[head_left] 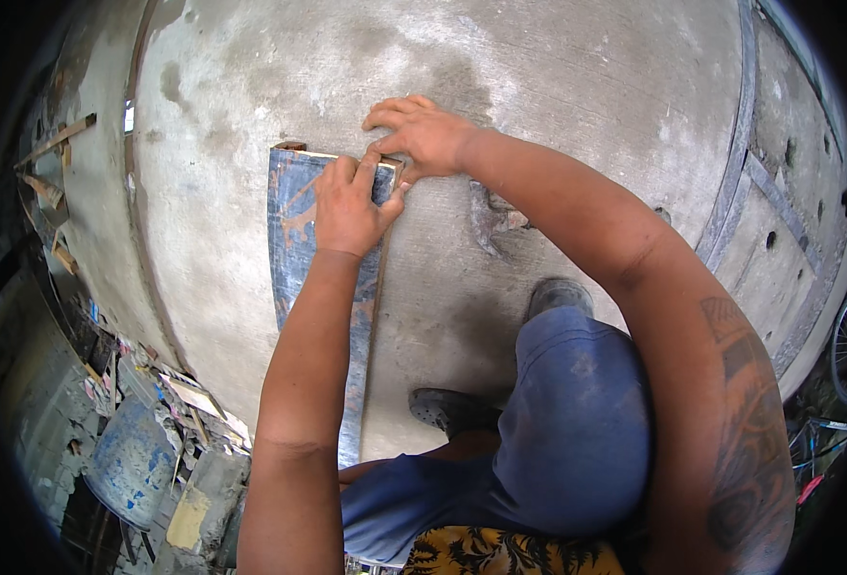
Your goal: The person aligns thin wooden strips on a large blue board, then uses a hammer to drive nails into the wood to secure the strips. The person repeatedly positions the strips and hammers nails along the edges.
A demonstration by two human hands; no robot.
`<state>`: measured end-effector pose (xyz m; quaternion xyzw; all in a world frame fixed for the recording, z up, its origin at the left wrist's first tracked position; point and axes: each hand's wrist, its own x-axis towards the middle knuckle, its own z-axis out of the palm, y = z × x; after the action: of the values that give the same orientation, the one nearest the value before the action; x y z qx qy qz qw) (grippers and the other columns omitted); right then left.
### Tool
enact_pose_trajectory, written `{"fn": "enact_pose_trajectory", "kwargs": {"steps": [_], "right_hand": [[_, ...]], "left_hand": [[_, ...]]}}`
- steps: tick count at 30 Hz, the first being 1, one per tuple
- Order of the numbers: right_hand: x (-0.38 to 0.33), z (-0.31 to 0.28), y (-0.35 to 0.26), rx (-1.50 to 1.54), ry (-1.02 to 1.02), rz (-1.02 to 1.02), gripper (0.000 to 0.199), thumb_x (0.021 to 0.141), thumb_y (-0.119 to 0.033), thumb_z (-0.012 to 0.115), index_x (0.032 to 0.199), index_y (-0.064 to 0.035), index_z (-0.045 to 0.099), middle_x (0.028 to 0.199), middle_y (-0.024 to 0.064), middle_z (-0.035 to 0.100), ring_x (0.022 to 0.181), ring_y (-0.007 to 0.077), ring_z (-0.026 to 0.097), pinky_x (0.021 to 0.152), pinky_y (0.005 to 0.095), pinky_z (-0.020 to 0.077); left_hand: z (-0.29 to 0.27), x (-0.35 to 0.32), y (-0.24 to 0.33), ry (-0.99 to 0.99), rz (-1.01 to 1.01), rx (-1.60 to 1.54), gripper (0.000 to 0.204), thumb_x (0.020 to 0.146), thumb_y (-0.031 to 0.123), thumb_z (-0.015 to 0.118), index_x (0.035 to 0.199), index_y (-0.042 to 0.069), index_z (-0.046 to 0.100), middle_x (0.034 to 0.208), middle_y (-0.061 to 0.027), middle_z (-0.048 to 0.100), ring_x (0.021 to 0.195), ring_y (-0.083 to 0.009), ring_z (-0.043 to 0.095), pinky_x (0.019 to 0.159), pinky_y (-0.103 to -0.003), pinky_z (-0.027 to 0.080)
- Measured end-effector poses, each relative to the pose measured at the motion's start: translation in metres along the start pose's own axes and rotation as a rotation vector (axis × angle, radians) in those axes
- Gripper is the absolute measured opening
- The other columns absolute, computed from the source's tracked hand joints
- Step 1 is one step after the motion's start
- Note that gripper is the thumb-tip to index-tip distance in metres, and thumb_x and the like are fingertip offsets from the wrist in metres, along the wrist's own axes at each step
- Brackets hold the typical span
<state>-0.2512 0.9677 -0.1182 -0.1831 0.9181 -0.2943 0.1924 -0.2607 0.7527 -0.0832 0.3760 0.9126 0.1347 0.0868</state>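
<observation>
A long, narrow board [294, 235] lies on the concrete with its far end under my hands. Its top is a worn, dark blue-grey sheet with brown scuffs, and wood shows along its edges. My left hand [349, 206] rests on the sheet by the far right corner, its thumb and fingers closed about the edge. From the right, my right hand [422, 139] meets it there, thumb and index finger at the corner, other fingers stretched past the end. Whether a small part sits between the fingertips is hidden. Beside the board lies a hammer [484, 222], partly under my right forearm.
Below me are my bent blue-clad knee [577, 412] and a dark clog [452, 410] near the board. Rubble and a blue-stained bucket [134, 460] crowd the lower left. Wood scraps [55, 192] lie far left. A metal strip [735, 144] crosses the floor at right.
</observation>
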Motion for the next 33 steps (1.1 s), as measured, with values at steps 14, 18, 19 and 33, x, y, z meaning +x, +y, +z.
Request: {"fn": "enact_pose_trajectory", "kwargs": {"steps": [14, 18, 19, 33], "right_hand": [[-0.0013, 0.0000, 0.0004, 0.023, 0.026, -0.008, 0.076, 0.075, -0.045, 0.092, 0.146, -0.0306, 0.069, 0.164, -0.0003, 0.047, 0.161, 0.0225, 0.027, 0.134, 0.0464, 0.0220], [-0.0006, 0.0004, 0.0010, 0.007, 0.024, -0.009, 0.076, 0.076, -0.045, 0.091, 0.146, -0.0281, 0.069, 0.165, -0.0003, 0.046, 0.161, 0.0225, 0.027, 0.134, 0.0462, 0.0217], [-0.0005, 0.0008, 0.0013, 0.002, 0.021, -0.009, 0.076, 0.076, -0.045, 0.091, 0.146, -0.0276, 0.069, 0.165, -0.0003, 0.046, 0.161, 0.0224, 0.027, 0.134, 0.0461, 0.0215], [0.0012, 0.0038, 0.0011, 0.013, 0.023, 0.006, 0.079, 0.070, -0.044, 0.092, 0.145, -0.0344, 0.068, 0.165, -0.0016, 0.045, 0.162, 0.0246, 0.026, 0.135, 0.0485, 0.0227]], "left_hand": [[0.0053, -0.0034, -0.0019, -0.012, -0.035, 0.005, 0.067, 0.077, 0.033, 0.090, 0.134, 0.007, 0.064, 0.110, -0.0146, 0.057, 0.107, -0.0354, 0.058, 0.096, -0.050, 0.049], [0.0068, -0.0028, -0.0025, 0.048, -0.039, -0.041, 0.065, 0.079, 0.035, 0.089, 0.132, 0.007, 0.064, 0.111, -0.0139, 0.056, 0.109, -0.0343, 0.057, 0.098, -0.050, 0.048], [0.0070, -0.0030, -0.0031, 0.031, -0.040, -0.038, 0.066, 0.079, 0.035, 0.089, 0.133, 0.007, 0.064, 0.111, -0.0140, 0.056, 0.109, -0.0345, 0.057, 0.098, -0.050, 0.048], [-0.0024, 0.0050, -0.0016, -0.035, -0.062, -0.049, 0.060, 0.078, 0.038, 0.090, 0.125, 0.006, 0.069, 0.105, -0.0117, 0.058, 0.102, -0.0323, 0.061, 0.093, -0.048, 0.050]]}}
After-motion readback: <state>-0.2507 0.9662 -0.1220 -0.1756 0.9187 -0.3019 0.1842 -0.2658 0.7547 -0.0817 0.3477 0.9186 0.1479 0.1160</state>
